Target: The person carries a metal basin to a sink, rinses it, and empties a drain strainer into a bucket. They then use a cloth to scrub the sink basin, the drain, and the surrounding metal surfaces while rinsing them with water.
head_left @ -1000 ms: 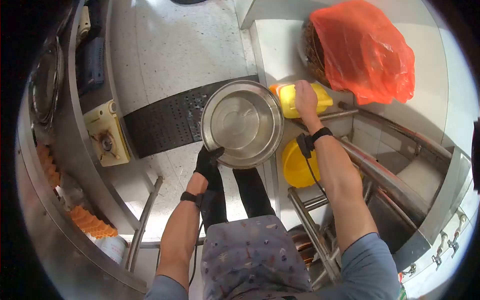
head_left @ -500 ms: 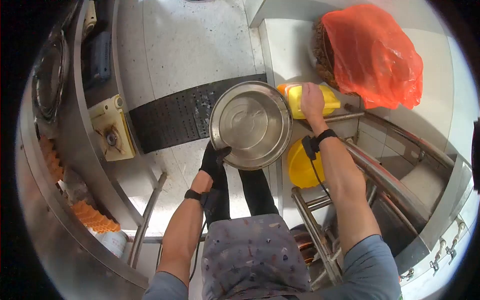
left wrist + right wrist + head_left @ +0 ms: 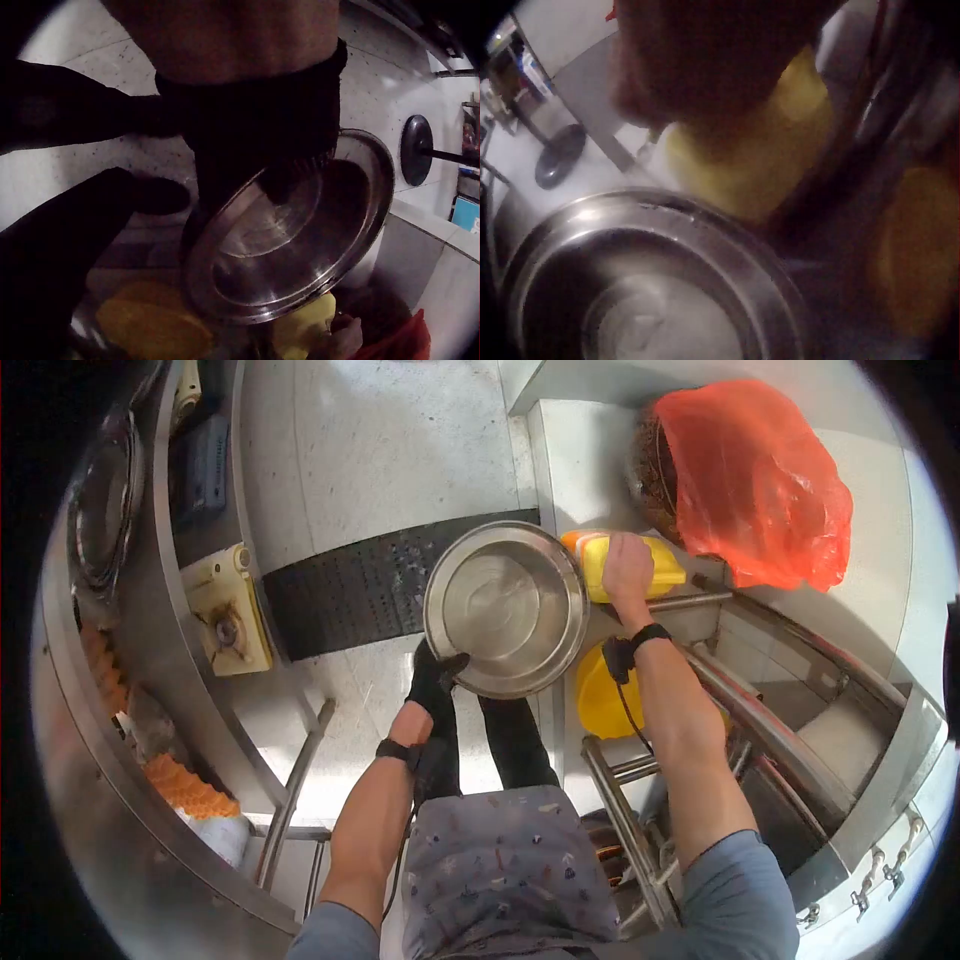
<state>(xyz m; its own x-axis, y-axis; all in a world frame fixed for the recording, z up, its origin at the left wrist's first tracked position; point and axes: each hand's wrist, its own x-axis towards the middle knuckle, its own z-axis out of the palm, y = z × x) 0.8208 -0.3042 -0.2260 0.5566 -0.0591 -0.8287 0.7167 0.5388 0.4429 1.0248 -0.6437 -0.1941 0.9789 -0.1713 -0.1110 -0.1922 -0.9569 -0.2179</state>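
My left hand (image 3: 435, 675), in a black glove, holds a round stainless steel basin (image 3: 565, 610) by its near-left rim, thumb over the edge. Its wide flat rim and shiny ringed bottom show in the head view, and in the left wrist view the basin (image 3: 379, 176) hangs under the dark glove. With bare fingers my right hand (image 3: 628, 570) grips the top of a yellow plastic jug (image 3: 667, 565). The jug lies on its side, its orange-and-white end right at the basin's right rim. In the right wrist view the jug (image 3: 727, 180) is partly hidden behind the hand.
A yellow tub (image 3: 605, 695) sits below my right forearm, beside metal rails (image 3: 770, 735). An orange-red plastic bag (image 3: 760, 480) covers a round woven-looking thing at the right. To the left stand a stained cream burner (image 3: 225, 615) and orange egg trays (image 3: 190, 785). A black perforated mat (image 3: 345, 600) crosses the floor.
The head view has turned a little, so the surroundings, basin and jug appear slightly farther right. Both hands keep their holds, and the jug's end stays at the basin's rim.
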